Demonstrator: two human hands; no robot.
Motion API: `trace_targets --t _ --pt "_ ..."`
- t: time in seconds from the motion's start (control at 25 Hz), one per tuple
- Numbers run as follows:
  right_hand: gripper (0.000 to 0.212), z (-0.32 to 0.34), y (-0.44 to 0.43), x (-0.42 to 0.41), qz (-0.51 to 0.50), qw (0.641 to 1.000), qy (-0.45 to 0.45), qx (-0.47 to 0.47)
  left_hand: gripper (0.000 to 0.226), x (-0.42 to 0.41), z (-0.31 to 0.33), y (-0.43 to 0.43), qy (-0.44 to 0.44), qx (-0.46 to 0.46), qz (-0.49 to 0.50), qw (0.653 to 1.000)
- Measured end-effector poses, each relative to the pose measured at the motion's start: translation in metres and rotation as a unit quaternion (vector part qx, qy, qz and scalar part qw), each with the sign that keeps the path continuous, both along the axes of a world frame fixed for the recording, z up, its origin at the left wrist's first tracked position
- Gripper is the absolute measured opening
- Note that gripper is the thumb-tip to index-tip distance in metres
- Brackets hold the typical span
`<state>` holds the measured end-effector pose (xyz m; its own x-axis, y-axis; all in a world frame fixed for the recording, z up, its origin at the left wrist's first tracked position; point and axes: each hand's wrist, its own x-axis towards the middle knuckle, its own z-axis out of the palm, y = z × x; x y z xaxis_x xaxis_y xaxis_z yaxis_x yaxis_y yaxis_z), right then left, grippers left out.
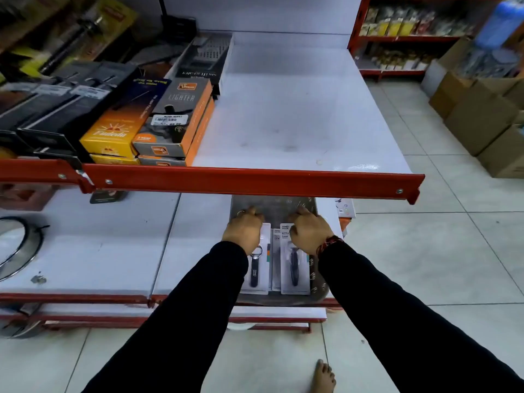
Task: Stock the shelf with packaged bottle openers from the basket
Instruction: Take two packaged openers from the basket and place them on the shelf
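Observation:
A grey basket [318, 282] sits on the lower shelf, just under the red front rail [255, 180] of the upper shelf [283, 109]. Inside it lie packaged bottle openers on white cards: a left one [256, 275], a right one [295, 272], and a third card [276, 259] showing between them. My left hand [243, 229] is curled over the top end of the left package. My right hand [309, 232], with a red thread at the wrist, is curled over the top of the right package. Both sets of fingertips are hidden under the hands.
Lighter boxes [175, 120], yellow boxes [113, 131] and dark packaged tools [56, 103] fill the upper shelf's left half. A round metal rim [19, 251] lies on the lower shelf [99, 251] at left. Cardboard boxes [482, 114] stand on the tiled floor at right. A bare foot [323, 377] is below.

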<state>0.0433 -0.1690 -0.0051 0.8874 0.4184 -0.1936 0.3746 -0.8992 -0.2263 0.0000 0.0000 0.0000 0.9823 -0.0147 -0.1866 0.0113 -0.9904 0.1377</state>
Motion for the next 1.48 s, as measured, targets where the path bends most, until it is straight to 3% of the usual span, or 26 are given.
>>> trace_targets --t 0.08,0.24,0.48,0.68,0.96,1.2,1.32,1.48 --pt "0.040 0.012 -0.003 -0.008 -0.016 0.997 0.044 0.055 0.042 -0.008 0.011 0.004 -0.007 0.009 -0.014 1.000" --pt "0.039 0.038 -0.009 -0.039 0.002 0.997 0.020 0.070 0.038 -0.037 0.037 0.006 -0.038 0.011 -0.026 0.999" --pt "0.045 0.089 -0.015 -0.088 0.010 0.992 -0.085 0.089 0.053 -0.080 0.084 0.008 -0.102 -0.029 -0.022 0.994" --pt "0.045 0.142 -0.026 -0.112 0.026 0.978 -0.178 0.104 0.050 -0.099 0.146 0.011 -0.148 -0.011 -0.049 0.988" --pt "0.032 0.243 -0.029 -0.098 0.028 0.960 -0.241 0.141 0.047 -0.082 0.248 0.010 -0.247 0.024 -0.072 0.966" --pt "0.038 0.318 -0.015 -0.043 0.010 0.932 -0.321 0.171 0.046 -0.039 0.324 0.018 -0.292 0.034 -0.050 0.954" --pt "0.040 0.334 -0.002 -0.008 0.003 0.937 -0.308 0.163 0.045 -0.008 0.347 0.024 -0.301 0.083 -0.039 0.949" --pt "0.046 0.319 0.025 0.031 -0.007 0.972 -0.189 0.139 0.047 0.031 0.350 0.031 -0.216 0.146 -0.009 0.965"
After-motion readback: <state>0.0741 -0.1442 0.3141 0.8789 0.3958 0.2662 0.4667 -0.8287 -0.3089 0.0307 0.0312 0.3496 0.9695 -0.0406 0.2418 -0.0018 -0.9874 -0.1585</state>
